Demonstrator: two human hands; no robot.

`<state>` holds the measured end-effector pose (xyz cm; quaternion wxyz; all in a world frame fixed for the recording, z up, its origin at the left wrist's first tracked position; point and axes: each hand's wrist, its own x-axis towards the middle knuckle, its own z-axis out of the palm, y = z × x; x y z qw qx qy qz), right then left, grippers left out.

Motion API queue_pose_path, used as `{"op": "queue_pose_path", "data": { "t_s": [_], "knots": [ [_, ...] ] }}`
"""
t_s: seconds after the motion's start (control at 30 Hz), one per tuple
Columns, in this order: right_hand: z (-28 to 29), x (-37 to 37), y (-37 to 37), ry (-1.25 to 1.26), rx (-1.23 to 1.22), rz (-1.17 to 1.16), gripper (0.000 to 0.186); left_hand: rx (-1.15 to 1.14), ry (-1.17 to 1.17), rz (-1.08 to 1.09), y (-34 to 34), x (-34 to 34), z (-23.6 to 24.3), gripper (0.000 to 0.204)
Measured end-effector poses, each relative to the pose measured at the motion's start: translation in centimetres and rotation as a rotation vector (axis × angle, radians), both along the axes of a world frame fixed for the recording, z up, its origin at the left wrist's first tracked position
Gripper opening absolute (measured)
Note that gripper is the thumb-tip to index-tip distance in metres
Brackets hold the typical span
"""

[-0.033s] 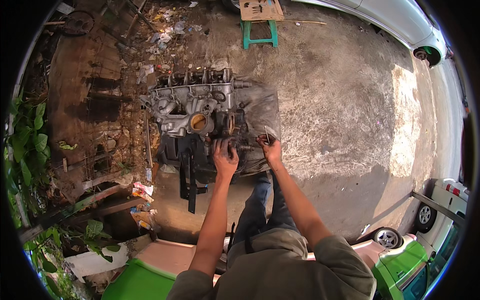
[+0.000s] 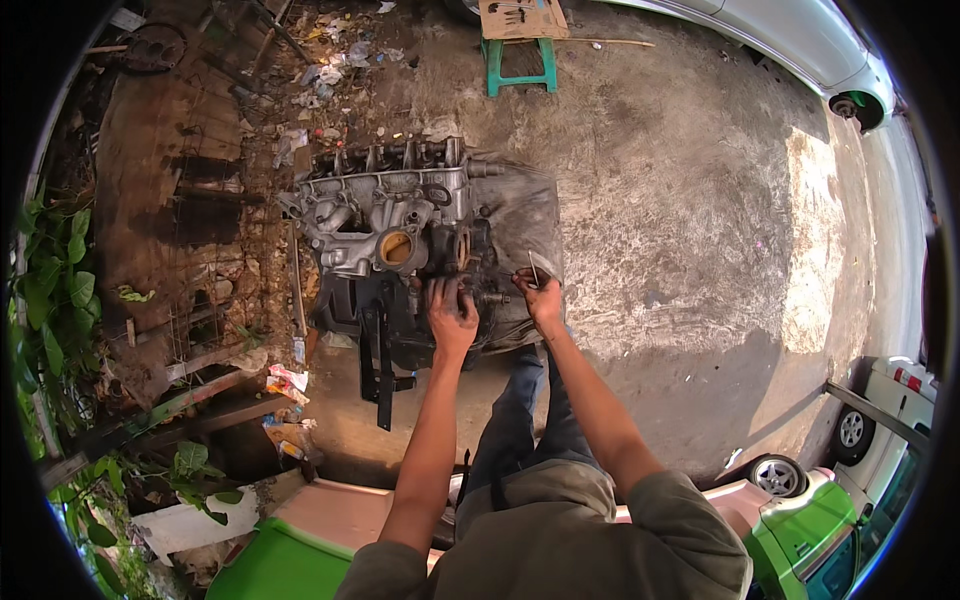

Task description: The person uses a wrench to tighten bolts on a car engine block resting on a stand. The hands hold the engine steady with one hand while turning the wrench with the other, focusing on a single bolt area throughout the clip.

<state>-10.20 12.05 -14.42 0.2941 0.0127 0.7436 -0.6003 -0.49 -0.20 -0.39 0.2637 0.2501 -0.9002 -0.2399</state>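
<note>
A dirty engine (image 2: 385, 185) lies in front of me on a dark sheet (image 2: 530, 205), its grey metal upper part farther off and its black lower part nearer. My left hand (image 2: 452, 318) is closed over a dark part at the near side of the engine, fingers bent and blackened; what lies under them is mostly hidden. Just right of the engine's shaft end (image 2: 496, 298), my right hand (image 2: 543, 298) is closed with a thin metal rod-like tool (image 2: 534, 268) sticking up from the fingers. Its lower end is hidden in the grip.
A black metal bracket (image 2: 378, 375) juts toward me from the engine. Beyond stands a green stool (image 2: 520, 85) with small tools on a board (image 2: 525, 18). Litter (image 2: 325, 78) and planks lie at the left. Cars (image 2: 800, 50) stand far right and behind me.
The view has shifted very slightly. Both hands stay in the same places on and beside the engine.
</note>
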Motion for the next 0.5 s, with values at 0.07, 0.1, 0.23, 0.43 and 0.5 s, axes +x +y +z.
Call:
{"op": "queue_pose_path", "data": {
  "t_s": [0.07,0.1,0.23,0.43,0.5],
  "knots": [
    [-1.0,-0.2,-1.2,-0.009,0.025,-0.003,0.017,-0.042,-0.011,0.016,-0.3,-0.6,-0.8,0.018],
    [-1.4,0.1,-1.3,-0.023,0.041,0.000,0.017,-0.053,-0.024,0.028,0.0,-0.4,-1.2,0.018],
    [-2.3,-0.5,-2.6,-0.054,0.083,0.049,0.017,-0.107,-0.023,0.072,-0.3,-0.5,-2.7,0.016],
    [-2.6,-1.2,-3.6,-0.034,0.084,0.043,0.021,-0.179,0.065,0.139,-0.1,-1.2,-3.1,0.018],
    [-2.6,-1.1,-3.6,-0.037,0.098,0.069,0.021,-0.156,0.040,0.123,-0.1,-1.3,-2.7,0.017]
  ]
}}
